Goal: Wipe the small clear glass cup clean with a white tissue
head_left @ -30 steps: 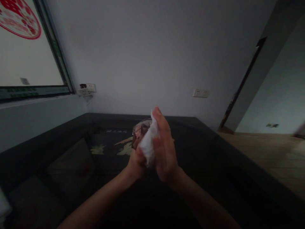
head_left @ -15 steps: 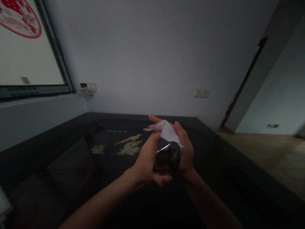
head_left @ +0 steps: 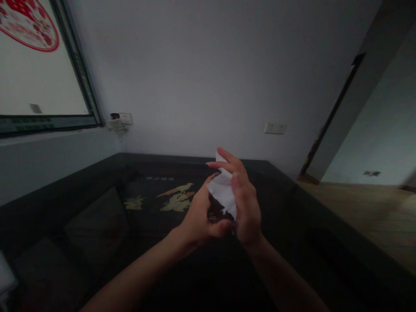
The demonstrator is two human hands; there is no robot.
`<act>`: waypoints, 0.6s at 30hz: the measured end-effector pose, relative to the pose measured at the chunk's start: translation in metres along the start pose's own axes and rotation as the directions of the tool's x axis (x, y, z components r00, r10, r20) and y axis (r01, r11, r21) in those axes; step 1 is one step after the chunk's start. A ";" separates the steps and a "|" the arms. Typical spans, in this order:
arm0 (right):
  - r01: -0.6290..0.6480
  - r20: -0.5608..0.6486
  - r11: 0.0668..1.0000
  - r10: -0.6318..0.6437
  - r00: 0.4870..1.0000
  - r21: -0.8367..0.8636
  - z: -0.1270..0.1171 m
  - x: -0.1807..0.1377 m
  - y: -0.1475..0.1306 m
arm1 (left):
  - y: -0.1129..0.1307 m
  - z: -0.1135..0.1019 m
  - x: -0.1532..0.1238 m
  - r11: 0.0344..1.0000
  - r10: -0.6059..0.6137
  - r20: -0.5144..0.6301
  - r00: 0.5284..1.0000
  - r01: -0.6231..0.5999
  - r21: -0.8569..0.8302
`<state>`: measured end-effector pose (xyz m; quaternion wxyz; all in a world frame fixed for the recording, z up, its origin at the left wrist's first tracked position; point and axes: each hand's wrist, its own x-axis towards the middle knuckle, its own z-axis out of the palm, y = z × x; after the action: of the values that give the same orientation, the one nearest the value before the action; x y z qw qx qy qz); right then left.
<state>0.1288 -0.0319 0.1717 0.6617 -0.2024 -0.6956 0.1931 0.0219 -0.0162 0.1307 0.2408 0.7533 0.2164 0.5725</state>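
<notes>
Both my hands are raised together in the middle of the head view, above a dark surface. My left hand is wrapped round a small dark glass object, which shows only partly between the hands. My right hand presses a crumpled white tissue against that object, with its fingers stretched over the tissue. The room is dim, so the object's shape is unclear.
A dark table or platform with a pale bird-and-flower picture lies below the hands. A window is on the left wall, with wall sockets beside it and another socket on the back wall. A doorway and wood floor are at right.
The hands have kept turning the dark object inside the tissue; the tissue went from the left of the right palm, to on top of the object, to its right side now.
</notes>
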 end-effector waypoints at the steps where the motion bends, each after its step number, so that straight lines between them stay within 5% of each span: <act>1: -0.053 -0.006 0.997 0.054 0.999 0.056 -0.002 0.002 0.000 | -0.001 0.001 -0.002 1.000 0.013 0.012 1.000 -0.013 -0.003; 5: -0.275 0.021 0.911 0.283 0.959 0.306 0.001 0.005 0.009 | 0.000 0.003 -0.004 0.996 0.063 0.029 0.998 -0.061 -0.057; 9: -0.353 -0.020 0.837 0.397 0.917 0.417 0.012 0.004 0.022 | -0.002 0.002 -0.002 0.979 -0.008 -0.036 0.999 0.001 -0.205; 18: -0.322 -0.059 0.813 0.398 0.916 0.486 0.018 0.007 0.039 | -0.009 0.000 0.006 0.768 -0.346 -0.210 0.914 0.147 -0.623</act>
<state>0.1118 0.0052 0.1560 0.6947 -0.1803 -0.5230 0.4597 0.0230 -0.0053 0.1298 0.5010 0.5032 0.1595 0.6858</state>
